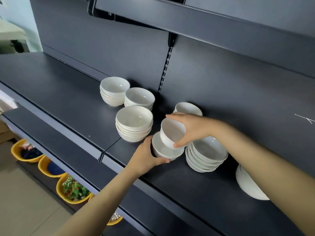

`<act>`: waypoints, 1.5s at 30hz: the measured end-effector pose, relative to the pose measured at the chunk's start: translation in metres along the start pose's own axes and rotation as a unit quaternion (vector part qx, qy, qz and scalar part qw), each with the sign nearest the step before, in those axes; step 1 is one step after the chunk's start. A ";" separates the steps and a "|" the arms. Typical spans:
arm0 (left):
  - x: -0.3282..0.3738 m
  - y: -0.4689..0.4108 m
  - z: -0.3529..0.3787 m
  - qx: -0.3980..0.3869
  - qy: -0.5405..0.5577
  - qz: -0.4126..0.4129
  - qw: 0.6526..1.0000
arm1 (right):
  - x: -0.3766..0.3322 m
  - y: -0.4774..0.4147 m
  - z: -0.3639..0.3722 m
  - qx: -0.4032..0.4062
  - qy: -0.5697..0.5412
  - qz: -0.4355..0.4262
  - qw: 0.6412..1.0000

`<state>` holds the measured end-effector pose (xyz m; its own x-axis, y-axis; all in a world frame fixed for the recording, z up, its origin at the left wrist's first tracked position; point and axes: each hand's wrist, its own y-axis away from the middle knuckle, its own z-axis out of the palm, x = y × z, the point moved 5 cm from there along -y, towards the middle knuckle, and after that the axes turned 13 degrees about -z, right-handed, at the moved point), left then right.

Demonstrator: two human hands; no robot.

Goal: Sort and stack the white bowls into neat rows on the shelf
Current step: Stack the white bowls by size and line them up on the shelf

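**Both hands on white bowls at the dark shelf**

The dark shelf [56, 92] is matte and runs from the left rear to the right front, under a higher shelf board [213, 19]. Below it, on the floor side, stand yellow baskets [72, 189].

Left of the hands, three stacks of white bowls [134, 123] stand upright, mouths up. The right hand [190, 128] grips a small bowl [172, 132] with fingers closed around its rim; this bowl is tilted, its mouth facing left and upward. The left hand [147, 157] clasps the wider bowl [166, 150] just under it, which stands on the shelf. Just right of this one is a stack of shallow bowls [207, 155].
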<state>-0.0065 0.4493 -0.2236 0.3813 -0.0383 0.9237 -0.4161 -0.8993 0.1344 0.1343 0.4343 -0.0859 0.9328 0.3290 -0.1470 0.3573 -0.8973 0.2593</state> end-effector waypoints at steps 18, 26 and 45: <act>-0.010 -0.006 -0.001 0.014 0.010 0.007 1.000 | 0.006 -0.031 0.038 -0.089 -0.040 -0.024 0.995; -0.003 0.002 -0.001 -0.004 -0.011 -0.017 1.000 | 0.009 -0.025 0.038 -0.090 -0.062 0.000 0.994; 0.188 0.055 0.036 -0.060 -0.506 0.094 0.855 | 0.042 0.193 -0.032 -0.087 0.005 0.209 0.974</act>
<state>0.0718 0.3767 -0.0551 0.7930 -0.5885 0.1573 -0.6063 -0.7877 0.1095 0.2436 0.2842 -0.0113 0.9986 -0.0498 0.0149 -0.0512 -0.8906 0.4518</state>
